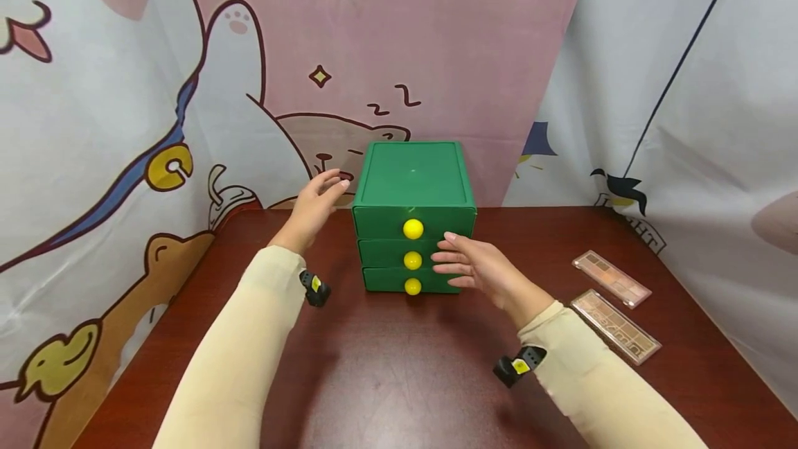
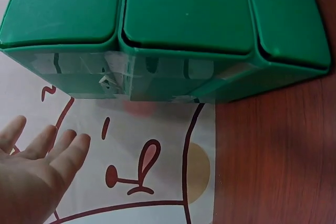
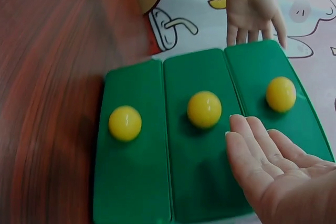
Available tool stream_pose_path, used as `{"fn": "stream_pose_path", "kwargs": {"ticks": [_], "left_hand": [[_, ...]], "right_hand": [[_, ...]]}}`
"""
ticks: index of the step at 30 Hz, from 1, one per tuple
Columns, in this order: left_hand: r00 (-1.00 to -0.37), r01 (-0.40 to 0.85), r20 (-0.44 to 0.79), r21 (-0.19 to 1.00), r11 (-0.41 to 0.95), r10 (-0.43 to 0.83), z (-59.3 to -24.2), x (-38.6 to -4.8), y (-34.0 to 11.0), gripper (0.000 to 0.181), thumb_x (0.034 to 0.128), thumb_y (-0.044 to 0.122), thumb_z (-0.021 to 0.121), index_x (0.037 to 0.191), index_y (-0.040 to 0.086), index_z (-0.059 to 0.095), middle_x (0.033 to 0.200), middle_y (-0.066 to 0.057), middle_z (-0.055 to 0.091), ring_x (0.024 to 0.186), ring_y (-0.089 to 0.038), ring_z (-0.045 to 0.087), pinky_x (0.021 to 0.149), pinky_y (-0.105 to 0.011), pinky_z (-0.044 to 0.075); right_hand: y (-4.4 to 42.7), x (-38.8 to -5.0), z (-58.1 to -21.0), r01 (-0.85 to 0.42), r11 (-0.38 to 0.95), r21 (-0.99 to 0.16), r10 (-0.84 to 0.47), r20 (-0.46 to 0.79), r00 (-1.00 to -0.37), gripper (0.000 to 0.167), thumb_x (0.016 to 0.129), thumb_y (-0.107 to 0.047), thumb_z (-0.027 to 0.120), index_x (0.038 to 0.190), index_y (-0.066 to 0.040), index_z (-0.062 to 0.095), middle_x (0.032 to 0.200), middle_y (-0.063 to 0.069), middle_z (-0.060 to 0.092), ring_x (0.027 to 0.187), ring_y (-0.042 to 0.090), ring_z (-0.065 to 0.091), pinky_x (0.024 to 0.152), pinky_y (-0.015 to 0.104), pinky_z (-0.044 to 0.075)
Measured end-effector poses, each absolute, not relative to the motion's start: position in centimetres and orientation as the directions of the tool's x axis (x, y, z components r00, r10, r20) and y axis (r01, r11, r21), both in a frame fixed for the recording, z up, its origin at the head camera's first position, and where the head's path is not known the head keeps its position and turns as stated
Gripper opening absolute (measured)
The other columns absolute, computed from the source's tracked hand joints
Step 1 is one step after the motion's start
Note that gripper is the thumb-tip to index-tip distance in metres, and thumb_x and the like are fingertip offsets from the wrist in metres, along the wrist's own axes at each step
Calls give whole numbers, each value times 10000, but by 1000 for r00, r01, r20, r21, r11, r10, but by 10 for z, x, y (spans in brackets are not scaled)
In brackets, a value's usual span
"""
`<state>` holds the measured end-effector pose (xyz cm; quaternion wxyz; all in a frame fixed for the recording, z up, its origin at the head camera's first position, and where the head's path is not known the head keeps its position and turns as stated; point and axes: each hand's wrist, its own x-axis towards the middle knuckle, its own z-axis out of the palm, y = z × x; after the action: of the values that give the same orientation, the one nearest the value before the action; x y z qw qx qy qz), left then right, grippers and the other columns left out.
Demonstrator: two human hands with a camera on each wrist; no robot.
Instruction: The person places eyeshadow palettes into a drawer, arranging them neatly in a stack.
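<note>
- Two cream sleeves (image 1: 231, 352) reach in over a shiny red-brown table (image 1: 386, 380), each with a little black wrist camera (image 1: 520, 366) strapped on near the cuff.
- Right hand (image 1: 483, 270) is out in front of the drawers, toward their right side, fingers pretty much straight and slightly apart. Honestly can't tell if a fingertip brushes the front.
- Off past that arm, on the right of the table, a tan palette (image 1: 616, 326) lies flat, some lettering across its lid. Just behind it sits a pinker palette (image 1: 611, 279).
- Green drawer unit (image 1: 414, 175) stands upright mid-table, between the hands. Three drawers stacked, all pushed in, each with a round yellow knob (image 1: 413, 229).
- Left hand (image 1: 312, 210) hovers just beside the unit's left side, fingers loosely bent and a bit apart, a gap between them and the green plastic.
- Behind it all hangs a cartoon backdrop (image 1: 480, 54), pink and white, sleepy bear peeking out behind the unit.
</note>
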<state>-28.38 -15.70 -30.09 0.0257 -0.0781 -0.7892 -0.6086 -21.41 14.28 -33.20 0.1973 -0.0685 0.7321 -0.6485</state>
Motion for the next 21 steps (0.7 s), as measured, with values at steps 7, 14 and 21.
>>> {"fn": "stream_pose_path", "kwargs": {"ticks": [7,14,21], "left_hand": [[-991,101,80,973,208,105,-296,-291,-149,556,991,330,546,1485,143,375,1484,-106,395,1352,-272,400,1089,-469,364],[-992,66,45,981,181,117,-296,-298,-141,536,983,292,571,1471,144,405,1486,-82,404,1314,-258,454,1074,-430,394],[-992,58,35,977,206,117,-295,-302,-137,532,978,281,583,1460,124,424,1481,-91,406,1309,-255,455,1062,-431,406]], "right_hand": [[124,-221,-329,225,77,-971,-400,-237,-886,670,1006,-503,408,1453,-5,372,1417,200,486,1250,309,532,1043,452,423],[108,-227,-329,280,16,-960,-448,-257,-857,679,1023,-512,332,1470,-1,321,1460,195,436,1303,320,477,1083,457,376],[93,-234,-332,355,-103,-929,-442,-277,-854,642,1036,-483,308,1450,7,343,1461,206,429,1311,330,465,1104,468,345]]}}
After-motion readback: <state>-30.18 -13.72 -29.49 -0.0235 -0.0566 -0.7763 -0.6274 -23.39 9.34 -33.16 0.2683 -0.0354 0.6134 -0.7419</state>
